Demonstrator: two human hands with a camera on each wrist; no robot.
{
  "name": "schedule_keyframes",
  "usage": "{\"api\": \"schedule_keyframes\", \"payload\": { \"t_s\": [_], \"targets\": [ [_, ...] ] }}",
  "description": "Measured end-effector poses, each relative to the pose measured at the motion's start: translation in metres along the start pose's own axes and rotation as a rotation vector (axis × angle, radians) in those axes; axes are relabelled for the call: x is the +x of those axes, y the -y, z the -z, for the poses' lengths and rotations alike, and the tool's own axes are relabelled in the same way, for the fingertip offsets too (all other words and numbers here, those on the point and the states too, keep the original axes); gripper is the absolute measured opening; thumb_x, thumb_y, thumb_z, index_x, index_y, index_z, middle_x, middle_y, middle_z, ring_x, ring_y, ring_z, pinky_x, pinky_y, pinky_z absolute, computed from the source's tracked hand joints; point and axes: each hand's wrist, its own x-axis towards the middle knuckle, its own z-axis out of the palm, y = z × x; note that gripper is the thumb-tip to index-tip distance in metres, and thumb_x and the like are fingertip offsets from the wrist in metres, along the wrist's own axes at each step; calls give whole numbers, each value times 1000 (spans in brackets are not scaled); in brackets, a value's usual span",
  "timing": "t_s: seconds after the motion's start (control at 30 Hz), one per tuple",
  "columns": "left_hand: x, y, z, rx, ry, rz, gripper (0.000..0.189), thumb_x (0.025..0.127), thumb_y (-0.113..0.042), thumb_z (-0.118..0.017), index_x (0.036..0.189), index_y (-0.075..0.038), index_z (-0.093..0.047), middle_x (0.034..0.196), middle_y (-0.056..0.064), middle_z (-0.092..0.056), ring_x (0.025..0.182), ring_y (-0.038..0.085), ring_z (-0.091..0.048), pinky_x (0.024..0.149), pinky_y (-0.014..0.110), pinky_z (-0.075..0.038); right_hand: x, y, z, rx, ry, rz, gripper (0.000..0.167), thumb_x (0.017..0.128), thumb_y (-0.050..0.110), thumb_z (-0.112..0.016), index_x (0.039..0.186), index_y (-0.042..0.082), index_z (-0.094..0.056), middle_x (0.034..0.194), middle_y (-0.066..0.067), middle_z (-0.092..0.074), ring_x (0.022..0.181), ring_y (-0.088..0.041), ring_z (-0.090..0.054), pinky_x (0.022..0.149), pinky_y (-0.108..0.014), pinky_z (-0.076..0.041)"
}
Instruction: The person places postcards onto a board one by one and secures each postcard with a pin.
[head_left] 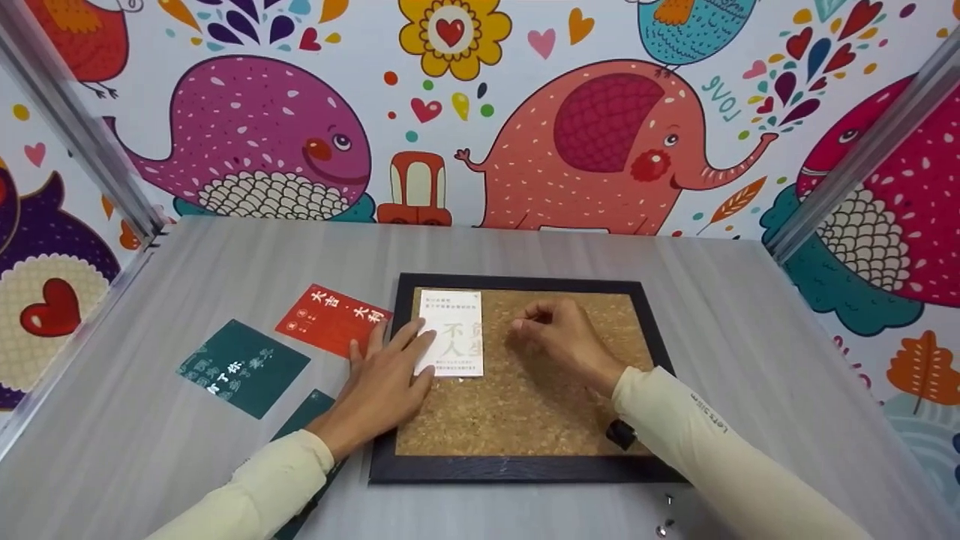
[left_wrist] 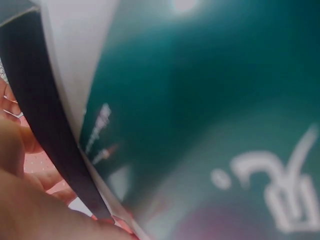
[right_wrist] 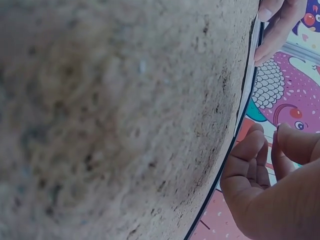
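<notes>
A white card [head_left: 452, 345] with printed characters lies upright on the left part of a cork board [head_left: 517, 420] in a black frame. My left hand [head_left: 386, 382] reaches over the frame's left side, its spread fingertips resting on the card's left edge. Just right of the card, over the cork, is my right hand [head_left: 566, 337]. Its thumb and forefinger meet in a pinch, also seen at the right hand [right_wrist: 270, 185] in the right wrist view. Something tiny seems to be between those fingertips, mostly hidden; I cannot tell its kind.
A red card [head_left: 330, 319] and a green card [head_left: 244, 367] lie left of the board. Another green card [head_left: 306, 412] is partly under the left forearm. Small metallic pins [head_left: 664, 527] lie near the front edge, below the frame's right corner. A patterned wall [head_left: 450, 112] stands behind.
</notes>
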Motion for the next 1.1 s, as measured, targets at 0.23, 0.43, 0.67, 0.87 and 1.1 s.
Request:
{"api": "schedule_keyframes", "payload": {
  "t_s": [0.23,0.43,0.67,0.87,1.1],
  "targets": [
    [1,0,1,-5,6,-6,58,104,-24,-73,159,-11,-60,171,14,-47,158,57,-28,119,90,-8,4,4,-1,-46,18,-36,9,105,4,-74,102,0,-81,92,-6,-76,81,-15,-63,69,-27,-53],
    [2,1,2,2,15,3,58,105,-24,-73,160,-12,-59,172,13,-46,159,57,-26,119,90,-7,9,6,-5,-61,28,-44,8,105,5,-74,104,0,-81,97,-10,-78,83,-17,-66,72,-29,-55],
    [0,-1,0,0,3,-4,57,103,-22,-74,158,-11,-61,169,15,-49,158,59,-27,118,91,-8,10,4,-8,-46,41,-15,8,105,4,-75,103,-2,-80,93,-10,-77,82,-21,-67,70,-31,-56],
    [1,-1,1,-5,6,-1,58,104,-23,-73,159,-11,-60,170,14,-48,159,58,-27,119,90,-7,12,5,-9,-30,51,-32,9,105,4,-74,103,-3,-80,92,-12,-76,80,-20,-66,69,-30,-56],
    [1,1,0,2,14,7,58,104,-24,-73,159,-11,-60,171,14,-47,159,58,-25,120,89,-7,16,4,-9,-26,61,-32,11,106,3,-72,104,-5,-80,91,-13,-75,78,-19,-65,67,-29,-54]
  ]
}}
